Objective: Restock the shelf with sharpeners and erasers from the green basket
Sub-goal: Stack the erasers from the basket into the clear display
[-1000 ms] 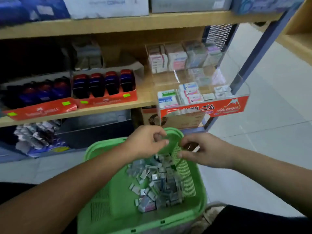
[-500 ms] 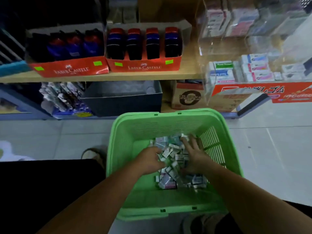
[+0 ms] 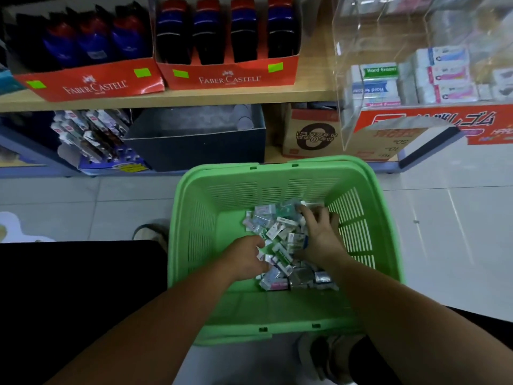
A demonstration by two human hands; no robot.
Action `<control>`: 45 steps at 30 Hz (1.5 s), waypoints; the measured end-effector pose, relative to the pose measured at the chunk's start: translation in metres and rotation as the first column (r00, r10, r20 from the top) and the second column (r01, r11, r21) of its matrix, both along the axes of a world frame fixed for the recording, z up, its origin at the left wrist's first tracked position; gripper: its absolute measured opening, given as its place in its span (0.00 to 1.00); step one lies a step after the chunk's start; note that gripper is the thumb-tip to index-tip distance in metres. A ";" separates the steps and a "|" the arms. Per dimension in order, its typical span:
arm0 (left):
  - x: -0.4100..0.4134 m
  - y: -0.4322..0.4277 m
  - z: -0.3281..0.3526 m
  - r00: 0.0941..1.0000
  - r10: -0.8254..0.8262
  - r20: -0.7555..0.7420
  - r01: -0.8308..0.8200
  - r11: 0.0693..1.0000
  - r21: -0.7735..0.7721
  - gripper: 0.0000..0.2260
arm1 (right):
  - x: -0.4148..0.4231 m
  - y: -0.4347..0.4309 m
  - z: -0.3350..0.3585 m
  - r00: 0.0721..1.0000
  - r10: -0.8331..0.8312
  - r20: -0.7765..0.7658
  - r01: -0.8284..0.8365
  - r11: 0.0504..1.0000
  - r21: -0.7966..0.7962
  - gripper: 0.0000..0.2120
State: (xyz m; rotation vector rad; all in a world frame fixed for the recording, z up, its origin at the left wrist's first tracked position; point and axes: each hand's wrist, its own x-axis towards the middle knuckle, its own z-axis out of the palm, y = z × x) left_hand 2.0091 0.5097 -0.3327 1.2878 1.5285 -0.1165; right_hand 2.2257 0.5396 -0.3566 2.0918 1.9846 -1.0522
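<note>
The packets (image 3: 280, 240) in the green basket (image 3: 277, 165) look light, stiff and slick, best pinched flatwise; the right hand (image 3: 319, 237) lies spread on them, and I cannot tell the left hand (image 3: 244, 259) grip.

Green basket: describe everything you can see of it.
The green basket looks like moulded plastic: rectangular, with rounded corners, a thick rim, slotted walls and a solid bottom. A folded-down handle seems to lie along the far rim. It stands upright on the pale tiled floor in front of the shelf unit. A loose pile of small packets covers the right-centre of its bottom. The left hand and right hand reach inside, touching the packets.
</note>
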 end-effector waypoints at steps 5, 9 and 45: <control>0.001 0.006 -0.011 0.997 -0.066 -0.042 0.068 0.997 0.048 0.30 | 0.001 0.003 0.005 0.997 0.025 0.070 -0.026 1.000 0.011 0.47; 0.008 0.033 -0.021 0.973 -0.110 -0.205 0.172 0.935 0.311 0.37 | 0.000 0.003 0.009 0.995 -0.044 -0.086 0.041 0.999 -0.036 0.33; 0.009 0.037 -0.076 0.992 0.083 -0.091 -0.062 0.975 0.213 0.33 | -0.013 0.023 -0.008 0.908 -0.294 -0.297 0.235 0.947 -0.219 0.30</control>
